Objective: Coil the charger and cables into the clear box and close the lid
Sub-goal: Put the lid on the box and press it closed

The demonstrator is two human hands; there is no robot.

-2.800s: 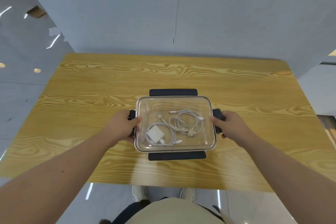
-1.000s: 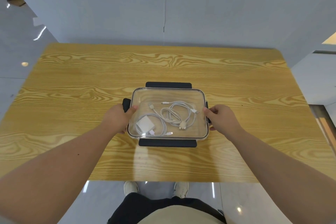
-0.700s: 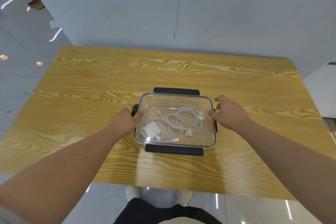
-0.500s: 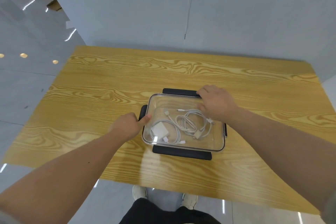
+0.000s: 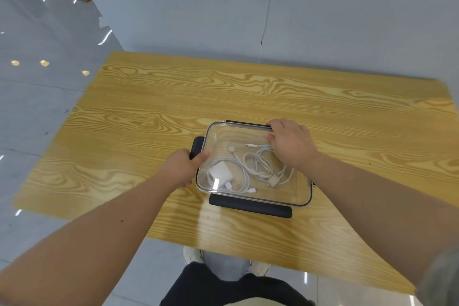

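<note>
Leftmost, the left hand point(image 5: 180, 169) grips the clear box point(image 5: 301, 195) at its left side, fingers curled about the dark left latch point(image 5: 196, 147), thumb lying on the lid point(image 5: 231, 135). Inside, seen through the lid, sit the white charger point(image 5: 220, 172) at the near left and the coiled white cables point(image 5: 258, 165) beside it. No writing or brand can be read anywhere. Further right, the right hand point(image 5: 290, 145) rests on the lid's far edge, fingers together, bent over the far latch point(image 5: 246, 123). The near latch point(image 5: 249, 206) lies flat on the wooden table point(image 5: 149, 107).
</note>
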